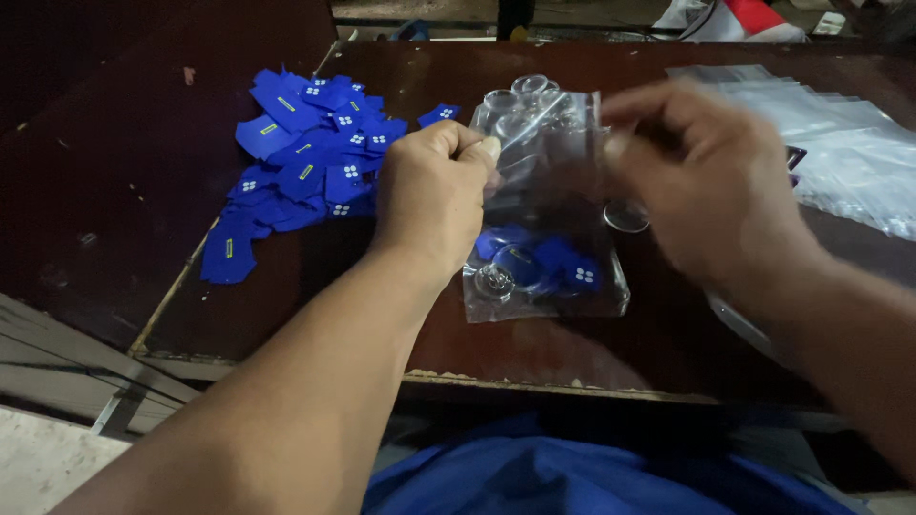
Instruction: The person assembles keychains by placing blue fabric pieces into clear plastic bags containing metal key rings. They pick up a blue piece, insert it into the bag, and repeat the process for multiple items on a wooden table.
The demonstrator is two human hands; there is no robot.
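Pinching the upper left edge of a clear plastic bag (549, 191), the left hand (434, 195) is keeping its grip narrow, thumb pressed against curled fingers around the film. The bag is standing up from the dark worktop (286, 286) near the person's body, its lower end resting on the wood. Inside it, at the bottom, several blue fabric pieces (549, 262) with small white marks are lying together with a clear round disc (493, 281). More clear round discs (520, 95) are showing at the top of the bag, though whether they are inside it or just behind it is hard to tell.

On the other side of the bag, the right hand (711, 181) is blurred with motion, its fingers hovering at the bag's upper right edge; whether its grip is closed on anything cannot be told. One clear round piece (626, 217) is visible just beside its fingers.

Further left on the worktop, a loose heap of blue fabric labels (305, 162) is spreading out, some bearing white dots and some a yellow bar. To the right, a stack of empty clear bags (840, 153) is lying flat. Blue clothing (572, 477) is showing at the bottom of the view.
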